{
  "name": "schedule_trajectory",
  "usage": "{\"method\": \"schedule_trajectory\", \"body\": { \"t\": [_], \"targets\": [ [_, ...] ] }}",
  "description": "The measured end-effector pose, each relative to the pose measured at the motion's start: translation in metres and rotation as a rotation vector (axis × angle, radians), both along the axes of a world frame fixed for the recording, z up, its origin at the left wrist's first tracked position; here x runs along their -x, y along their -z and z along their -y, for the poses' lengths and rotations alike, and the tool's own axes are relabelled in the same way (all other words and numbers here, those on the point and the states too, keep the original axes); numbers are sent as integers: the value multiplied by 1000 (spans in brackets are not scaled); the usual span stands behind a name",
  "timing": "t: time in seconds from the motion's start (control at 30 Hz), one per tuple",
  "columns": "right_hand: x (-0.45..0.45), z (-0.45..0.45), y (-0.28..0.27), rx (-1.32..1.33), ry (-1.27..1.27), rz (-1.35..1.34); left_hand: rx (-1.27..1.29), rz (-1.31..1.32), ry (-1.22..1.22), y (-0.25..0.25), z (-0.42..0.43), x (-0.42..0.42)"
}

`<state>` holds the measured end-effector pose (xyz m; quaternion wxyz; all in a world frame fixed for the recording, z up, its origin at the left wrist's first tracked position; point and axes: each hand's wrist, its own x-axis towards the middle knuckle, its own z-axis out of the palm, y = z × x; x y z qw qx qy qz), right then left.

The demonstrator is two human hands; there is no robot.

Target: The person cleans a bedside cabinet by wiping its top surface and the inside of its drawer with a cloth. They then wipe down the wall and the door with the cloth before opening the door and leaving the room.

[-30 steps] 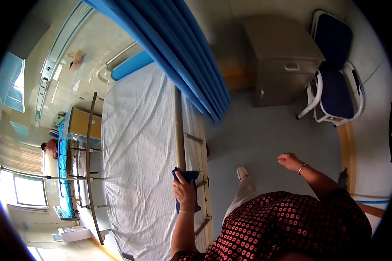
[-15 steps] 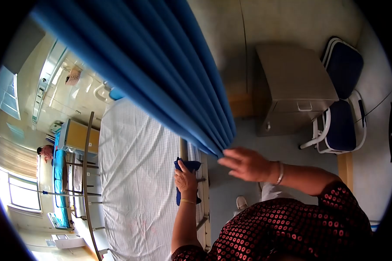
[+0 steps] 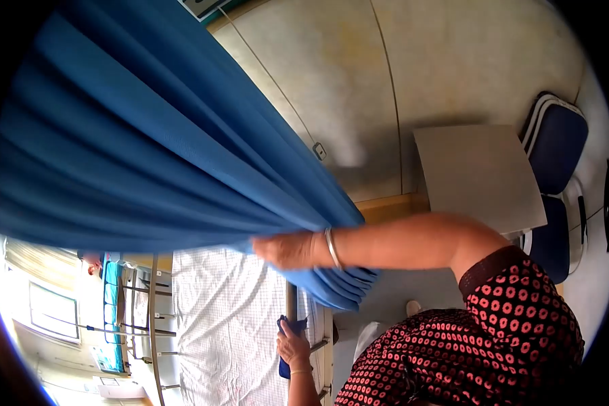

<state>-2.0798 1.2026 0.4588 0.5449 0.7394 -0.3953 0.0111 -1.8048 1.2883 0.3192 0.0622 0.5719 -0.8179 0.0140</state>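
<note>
A blue pleated curtain (image 3: pixel 162 128) hangs across the upper left and spreads over the bed's far part. My right hand (image 3: pixel 281 250), with a bracelet at the wrist, is closed on the curtain's edge; its fingers are partly hidden by the fabric. Lower down, my left hand (image 3: pixel 294 346) is wrapped round a dark blue cloth (image 3: pixel 296 326) on the bed's side rail (image 3: pixel 291 298). Beside it lies a white checked sheet (image 3: pixel 227 325), wrinkled, over the bed.
A bedside cabinet (image 3: pixel 480 176) stands by the wall, with a dark blue chair (image 3: pixel 555 145) at its right. Another rail (image 3: pixel 157 325) runs along the bed's far side. Further left are another bed (image 3: pixel 113 304) and a bright window (image 3: pixel 54 314).
My right hand has moved left across the bed and closed on the curtain, which is now spread wider. My left hand stays on the cloth at the rail. The view has shifted.
</note>
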Motion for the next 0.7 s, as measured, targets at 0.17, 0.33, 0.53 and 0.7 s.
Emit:
{"method": "schedule_trajectory", "body": {
  "t": [0.17, 0.33, 0.53, 0.7],
  "targets": [
    [140, -3, -74, -185, -172, 311, -79, 51, -10, 6, 7, 7],
    [196, 48, -76, -205, 91, 264, -191, 8, -2, -2, 24, 21],
    [265, 179, -58, -282, 429, 306, -183, 39, 18, 6, 46, 39],
    [324, 276, -20, -274, 548, 711, -295, 119, 26, -16, 52, 51]
  ]
}}
